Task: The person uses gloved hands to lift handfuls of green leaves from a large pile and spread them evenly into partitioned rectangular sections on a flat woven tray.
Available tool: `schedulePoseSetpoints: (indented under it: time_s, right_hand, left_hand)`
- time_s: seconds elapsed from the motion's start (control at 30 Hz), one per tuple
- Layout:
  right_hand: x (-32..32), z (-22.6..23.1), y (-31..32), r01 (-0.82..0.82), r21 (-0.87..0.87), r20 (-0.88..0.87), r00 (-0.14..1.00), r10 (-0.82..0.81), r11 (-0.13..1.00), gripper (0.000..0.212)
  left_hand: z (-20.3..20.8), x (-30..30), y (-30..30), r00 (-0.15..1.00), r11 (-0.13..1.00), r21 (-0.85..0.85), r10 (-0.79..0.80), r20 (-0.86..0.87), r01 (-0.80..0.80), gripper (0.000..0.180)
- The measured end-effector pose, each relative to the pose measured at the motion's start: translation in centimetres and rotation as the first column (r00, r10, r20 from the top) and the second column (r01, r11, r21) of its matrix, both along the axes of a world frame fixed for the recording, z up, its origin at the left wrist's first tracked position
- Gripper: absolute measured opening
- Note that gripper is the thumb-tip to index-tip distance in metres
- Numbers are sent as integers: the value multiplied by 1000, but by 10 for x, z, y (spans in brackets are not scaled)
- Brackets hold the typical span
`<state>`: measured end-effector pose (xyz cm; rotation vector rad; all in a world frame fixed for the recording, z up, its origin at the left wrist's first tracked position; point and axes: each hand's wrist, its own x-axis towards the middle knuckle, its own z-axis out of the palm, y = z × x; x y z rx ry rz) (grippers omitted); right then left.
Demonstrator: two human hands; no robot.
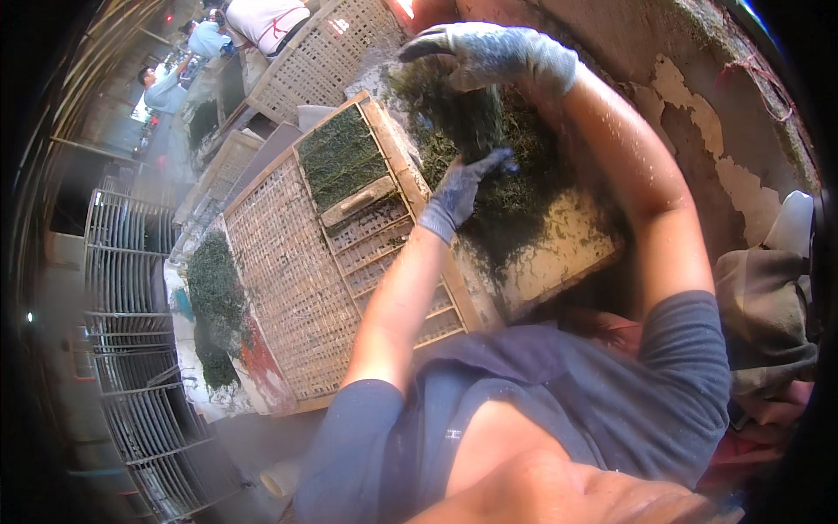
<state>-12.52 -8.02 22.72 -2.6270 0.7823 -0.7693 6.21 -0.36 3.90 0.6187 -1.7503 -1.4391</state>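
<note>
My right hand (pixel 502 57), in a grey glove, is raised above a heap of dark green stringy plant material (pixel 524 192). Its fingers curve around a blurred clump (pixel 463 118) that hangs down toward the heap. My left hand (pixel 467 192), also gloved, reaches to the heap's near left side; its fingers are smeared by motion and partly lost against the strands. Left of it lies a wooden-framed slatted tray (pixel 297 271). One section of the tray holds a flat layer of green strands (pixel 342 157), with a wooden block (pixel 358 203) along the layer's near edge.
Another green pile (pixel 216 301) sits on a pale surface left of the tray. Metal slatted racks (pixel 135 349) stand farther left. A lattice panel (pixel 327 57) leans at the back, near other people (pixel 262 22). A peeling wall (pixel 698 113) bounds the right side.
</note>
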Motion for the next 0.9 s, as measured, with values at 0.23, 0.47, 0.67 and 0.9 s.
schedulePoseSetpoints:
  time_s: [0.23,0.47,0.67,0.9]
  right_hand:
    - [35,-130,142,462,-233,395,849,-351,856,64]
    - [32,-233,173,472,19,0,881,-472,881,57]
    - [30,-245,128,354,151,-292,908,-300,923,59]
    - [66,-209,99,498,-216,118,867,-484,840,39]
  left_hand:
    - [-79,24,-14,995,855,511,-57,-78,89,49]
    - [39,14,5,904,681,710,399,-152,-181,41]
    - [74,34,-22,880,753,649,233,-414,106,41]
    - [152,24,1,957,722,687,248,-147,-82,38]
